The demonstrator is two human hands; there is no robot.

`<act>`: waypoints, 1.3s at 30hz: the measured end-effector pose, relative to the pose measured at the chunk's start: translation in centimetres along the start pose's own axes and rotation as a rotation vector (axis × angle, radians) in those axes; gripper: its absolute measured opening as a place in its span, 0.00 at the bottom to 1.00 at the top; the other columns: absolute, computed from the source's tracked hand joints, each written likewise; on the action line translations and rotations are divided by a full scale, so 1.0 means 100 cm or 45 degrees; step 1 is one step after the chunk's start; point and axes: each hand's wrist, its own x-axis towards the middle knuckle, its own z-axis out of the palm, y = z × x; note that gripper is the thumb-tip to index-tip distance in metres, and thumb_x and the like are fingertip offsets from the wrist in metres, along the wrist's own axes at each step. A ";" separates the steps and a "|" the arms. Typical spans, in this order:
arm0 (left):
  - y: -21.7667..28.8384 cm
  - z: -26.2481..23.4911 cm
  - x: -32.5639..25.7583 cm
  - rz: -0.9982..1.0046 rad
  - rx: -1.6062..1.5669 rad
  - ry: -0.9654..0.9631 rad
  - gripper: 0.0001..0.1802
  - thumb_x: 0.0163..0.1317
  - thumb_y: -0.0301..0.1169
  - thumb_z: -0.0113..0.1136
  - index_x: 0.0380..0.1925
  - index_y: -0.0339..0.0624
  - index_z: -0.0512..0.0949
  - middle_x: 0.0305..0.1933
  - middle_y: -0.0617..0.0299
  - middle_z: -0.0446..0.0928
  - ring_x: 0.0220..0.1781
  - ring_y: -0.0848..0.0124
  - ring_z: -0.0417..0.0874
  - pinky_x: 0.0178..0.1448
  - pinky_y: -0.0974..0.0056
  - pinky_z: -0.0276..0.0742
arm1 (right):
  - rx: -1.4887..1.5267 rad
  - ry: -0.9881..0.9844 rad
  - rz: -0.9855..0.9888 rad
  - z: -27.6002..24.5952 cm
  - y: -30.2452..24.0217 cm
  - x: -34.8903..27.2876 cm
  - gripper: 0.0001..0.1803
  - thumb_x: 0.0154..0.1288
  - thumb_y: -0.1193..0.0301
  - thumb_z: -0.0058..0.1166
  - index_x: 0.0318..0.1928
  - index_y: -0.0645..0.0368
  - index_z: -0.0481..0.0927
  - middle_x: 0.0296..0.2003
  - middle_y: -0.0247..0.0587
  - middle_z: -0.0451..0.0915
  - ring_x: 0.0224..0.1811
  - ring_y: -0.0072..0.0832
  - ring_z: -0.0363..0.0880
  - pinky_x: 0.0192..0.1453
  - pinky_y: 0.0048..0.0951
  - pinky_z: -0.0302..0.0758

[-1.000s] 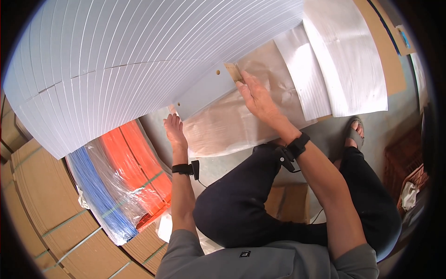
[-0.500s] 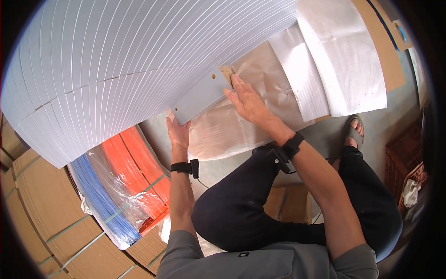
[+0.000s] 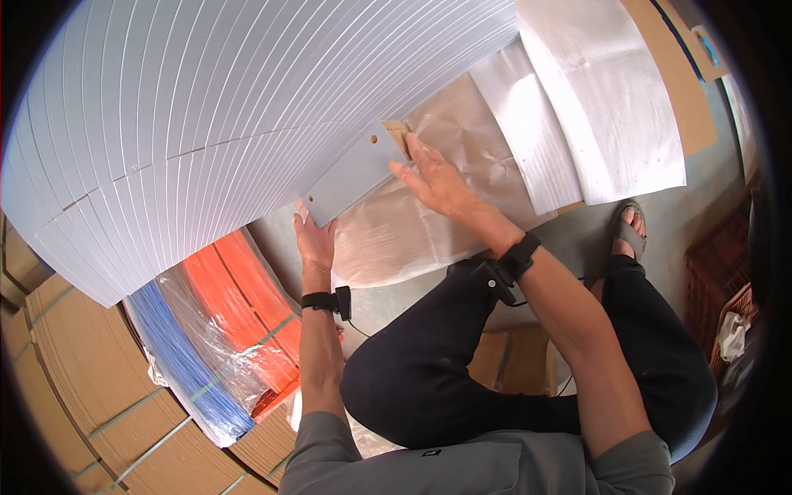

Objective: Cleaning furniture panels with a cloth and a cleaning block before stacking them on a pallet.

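Note:
A long row of pale grey panels [image 3: 206,107] stands packed edge to edge across the upper left. The nearest grey panel [image 3: 351,172] shows its face, with a round hole toward each end. At this panel's left end is my left hand [image 3: 315,243], its thumb and fingers around the lower corner; part of the fingers is hidden. My right hand [image 3: 441,183] lies with outstretched fingers at the right end. Its fingertips touch a small piece of brown cardboard [image 3: 397,139] beside the panel, and its thumb points toward the panel face.
Shiny foam sheeting [image 3: 412,239] lies beneath the panels, with more white foam sheets [image 3: 602,99] to the right over cardboard. Wrapped orange strips [image 3: 239,289] and blue strips [image 3: 190,363] lie at left, near strapped cardboard stacks [image 3: 82,363]. A brown basket [image 3: 730,322] stands right.
The view has shifted slightly. Both hands stay at the ends of the nearest panel, with the right hand a little closer to the panel face.

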 end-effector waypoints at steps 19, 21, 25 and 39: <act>0.003 0.003 -0.004 0.000 0.014 0.000 0.43 0.77 0.59 0.28 0.78 0.35 0.47 0.82 0.54 0.50 0.83 0.54 0.49 0.84 0.47 0.39 | 0.087 -0.095 0.060 -0.008 0.000 0.002 0.50 0.75 0.40 0.39 0.76 0.73 0.49 0.75 0.63 0.57 0.80 0.47 0.52 0.81 0.38 0.50; 0.004 0.004 -0.004 -0.004 0.008 -0.002 0.43 0.77 0.59 0.27 0.78 0.36 0.47 0.82 0.54 0.50 0.83 0.54 0.49 0.84 0.47 0.39 | 0.082 -0.089 0.047 -0.007 0.002 0.003 0.50 0.75 0.40 0.39 0.76 0.74 0.49 0.75 0.63 0.57 0.80 0.47 0.52 0.81 0.38 0.50; 0.003 0.008 -0.005 0.002 0.003 0.007 0.42 0.78 0.58 0.26 0.78 0.35 0.47 0.83 0.54 0.50 0.83 0.54 0.48 0.84 0.47 0.39 | 0.036 -0.073 0.014 -0.005 0.006 0.004 0.50 0.75 0.40 0.41 0.76 0.73 0.49 0.75 0.63 0.58 0.79 0.48 0.53 0.81 0.38 0.51; -0.002 0.003 -0.004 0.023 -0.041 0.055 0.43 0.78 0.57 0.26 0.78 0.33 0.46 0.82 0.50 0.49 0.83 0.52 0.48 0.84 0.49 0.42 | 0.323 -0.060 0.237 -0.032 0.004 0.000 0.41 0.75 0.46 0.47 0.75 0.63 0.59 0.71 0.56 0.66 0.74 0.44 0.64 0.76 0.34 0.61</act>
